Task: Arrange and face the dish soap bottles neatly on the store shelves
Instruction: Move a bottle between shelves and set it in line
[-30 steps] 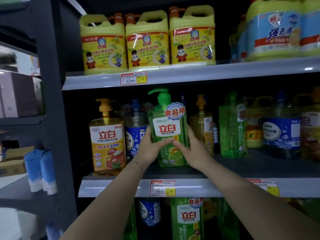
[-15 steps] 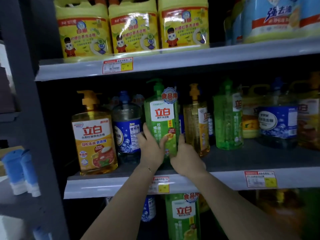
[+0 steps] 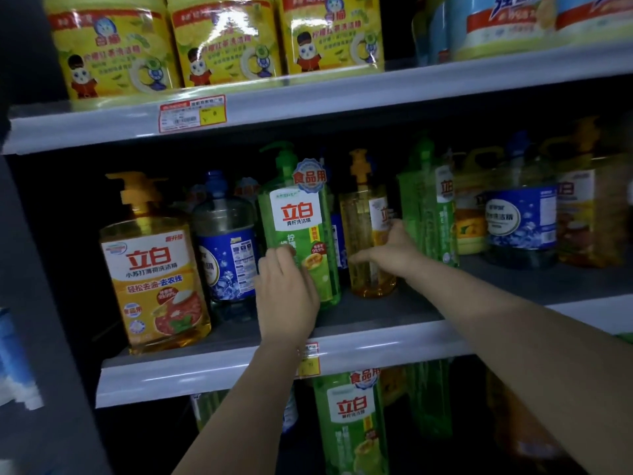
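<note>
Two bare hands work apart on the middle shelf, each on its own bottle. The left hand (image 3: 286, 296) grips the lower left side of a tall green translucent plastic pump bottle (image 3: 301, 231). Its fingers curl against the bottle's flank and the back of the hand faces the camera. Its forearm rises steeply from below, the wrist crossing the pale front lip of the grey metal shelf (image 3: 376, 341).

The right hand (image 3: 394, 255) holds a slim clear amber-yellow plastic pump bottle (image 3: 363, 234) just right of the left hand. The thumb lies low across the bottle's front and the fingers wrap its right side. The right forearm slants up and leftward from the lower right, with the wrist nearly straight.

The green bottle stands upright on the shelf board, long axis vertical. Its pump spout points left and its white-and-red label faces squarely forward. The amber bottle is also upright, close beside it, with its label turned off to the right.

Just left of the left hand stands a round clear bottle with a blue label (image 3: 224, 248). Farther left is a broad orange-yellow pump bottle (image 3: 154, 269) with its label forward. Just right of the right hand stands a second green pump bottle (image 3: 428, 214).
</note>
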Motion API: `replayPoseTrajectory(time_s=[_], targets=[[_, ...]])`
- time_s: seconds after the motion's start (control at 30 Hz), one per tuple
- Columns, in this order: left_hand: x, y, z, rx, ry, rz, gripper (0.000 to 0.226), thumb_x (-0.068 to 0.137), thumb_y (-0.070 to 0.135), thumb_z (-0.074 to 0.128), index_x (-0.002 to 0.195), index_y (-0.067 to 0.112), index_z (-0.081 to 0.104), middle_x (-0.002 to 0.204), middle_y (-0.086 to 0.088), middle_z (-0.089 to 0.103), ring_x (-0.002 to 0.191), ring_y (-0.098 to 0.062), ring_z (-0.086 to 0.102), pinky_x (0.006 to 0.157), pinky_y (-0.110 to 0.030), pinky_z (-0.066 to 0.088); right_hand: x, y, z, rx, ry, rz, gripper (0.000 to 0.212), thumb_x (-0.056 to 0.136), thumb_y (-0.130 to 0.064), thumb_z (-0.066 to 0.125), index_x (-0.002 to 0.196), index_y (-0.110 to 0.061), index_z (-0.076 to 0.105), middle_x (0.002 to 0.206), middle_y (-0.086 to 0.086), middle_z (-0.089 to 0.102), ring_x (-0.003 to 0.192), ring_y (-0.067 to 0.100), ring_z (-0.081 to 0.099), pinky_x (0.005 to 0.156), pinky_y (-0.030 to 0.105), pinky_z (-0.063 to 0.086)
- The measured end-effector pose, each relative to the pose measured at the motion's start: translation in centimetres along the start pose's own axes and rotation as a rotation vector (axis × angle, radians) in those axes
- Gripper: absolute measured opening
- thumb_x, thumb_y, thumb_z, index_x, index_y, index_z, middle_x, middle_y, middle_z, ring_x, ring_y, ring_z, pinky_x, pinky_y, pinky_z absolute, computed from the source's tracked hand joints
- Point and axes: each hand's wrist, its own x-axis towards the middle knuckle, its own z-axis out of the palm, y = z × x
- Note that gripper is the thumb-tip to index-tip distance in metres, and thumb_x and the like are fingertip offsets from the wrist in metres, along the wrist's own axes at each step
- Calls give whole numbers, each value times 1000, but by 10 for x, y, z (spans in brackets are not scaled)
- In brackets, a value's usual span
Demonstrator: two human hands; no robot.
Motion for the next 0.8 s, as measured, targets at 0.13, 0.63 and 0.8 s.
replayPoseTrajectory(time_s=[0.13,0.63,0.8], targets=[[0,3,-3,-17,-77,21,24,89,12,59,110,11,47,104,-7,53,95,-23,51,82,-40,49,3,2,2,76,-48,28,108,66,-26,86,147,-14,14,138,5,48,123,26,48,102,34,38],[2,-1,1,55,-284,222,23,98,40,45,102,18,52,72,2,64,63,-19,63,57,-33,52,-9,5,-5,299,-229,33,87,62,-32,86,132,-23,35,121,-4,54,111,17,51,103,36,38],[7,-2,2,43,-396,193,45,91,56,50,121,22,50,83,1,68,76,-18,67,70,-35,56,-9,9,-22,314,-343,28,84,53,-32,85,127,-19,48,111,-3,66,106,19,62,90,36,45]])
